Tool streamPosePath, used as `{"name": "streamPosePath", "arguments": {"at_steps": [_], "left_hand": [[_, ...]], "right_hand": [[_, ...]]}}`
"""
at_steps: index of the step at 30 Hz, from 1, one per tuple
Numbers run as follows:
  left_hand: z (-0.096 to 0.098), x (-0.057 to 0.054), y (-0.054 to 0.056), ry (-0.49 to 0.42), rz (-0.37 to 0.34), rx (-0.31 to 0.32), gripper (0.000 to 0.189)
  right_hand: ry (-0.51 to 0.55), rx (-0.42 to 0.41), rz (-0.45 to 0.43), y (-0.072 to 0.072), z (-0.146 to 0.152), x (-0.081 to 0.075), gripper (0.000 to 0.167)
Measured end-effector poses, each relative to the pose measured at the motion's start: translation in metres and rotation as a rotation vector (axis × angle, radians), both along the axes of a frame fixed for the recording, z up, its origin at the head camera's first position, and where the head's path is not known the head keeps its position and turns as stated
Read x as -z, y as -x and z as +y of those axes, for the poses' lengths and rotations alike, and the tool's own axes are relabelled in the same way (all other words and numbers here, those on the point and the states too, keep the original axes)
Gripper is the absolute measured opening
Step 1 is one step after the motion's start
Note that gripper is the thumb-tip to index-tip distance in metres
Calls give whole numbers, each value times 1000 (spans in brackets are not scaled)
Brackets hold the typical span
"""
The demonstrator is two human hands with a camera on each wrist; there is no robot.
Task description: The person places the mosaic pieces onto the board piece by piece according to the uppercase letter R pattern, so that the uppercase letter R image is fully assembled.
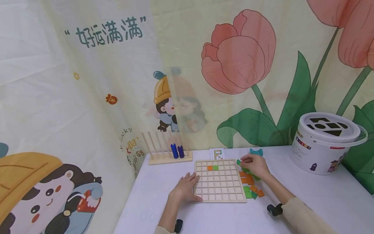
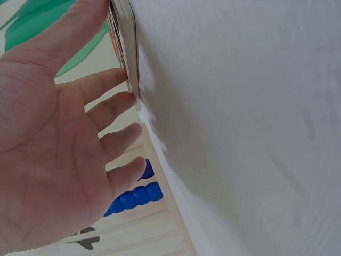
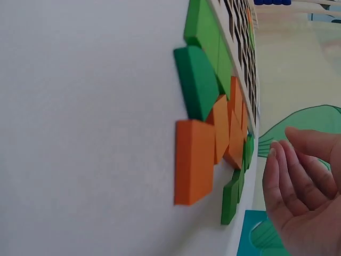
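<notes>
Head view shows the left hand (image 1: 184,188) touching the grid board (image 1: 220,186) on the table (image 1: 152,201); left wrist view, its fingers (image 2: 113,109) relaxed; right wrist view, the right hand (image 3: 309,205) bunched near orange blocks (image 3: 198,160), whether gripping anything I cannot tell.

A pale wooden board (image 1: 220,188) lies flat, gridded in squares — an orange tile (image 1: 210,168) and a green tile (image 1: 215,167) occupy neighbouring cells near the far edge. Loose orange pieces (image 1: 249,179) and green pieces (image 1: 247,192) crowd its right side — several touching.
</notes>
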State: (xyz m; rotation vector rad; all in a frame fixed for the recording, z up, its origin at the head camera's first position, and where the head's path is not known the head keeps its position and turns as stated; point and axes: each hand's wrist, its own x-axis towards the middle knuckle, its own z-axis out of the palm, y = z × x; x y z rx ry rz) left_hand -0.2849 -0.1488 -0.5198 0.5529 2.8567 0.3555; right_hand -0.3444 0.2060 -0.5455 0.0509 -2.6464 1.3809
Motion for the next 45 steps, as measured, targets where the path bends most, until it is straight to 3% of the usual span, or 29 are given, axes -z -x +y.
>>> {"name": "streamPosePath", "arguments": {"at_steps": [16, 28, 35, 45], "left_hand": [[0, 1, 0, 4, 2, 5, 99], [1, -1, 0, 8, -2, 7, 99], [2, -2, -1, -1, -9, 1, 99], [1, 0, -1, 1, 0, 0, 99]], "right_hand": [[-124, -87, -100, -23, 13, 5, 19], [-217, -152, -59, -32, 17, 1, 31], [-199, -133, -81, -30, 21, 2, 35], [-60, -94, -138, -17, 28, 2, 33]]}}
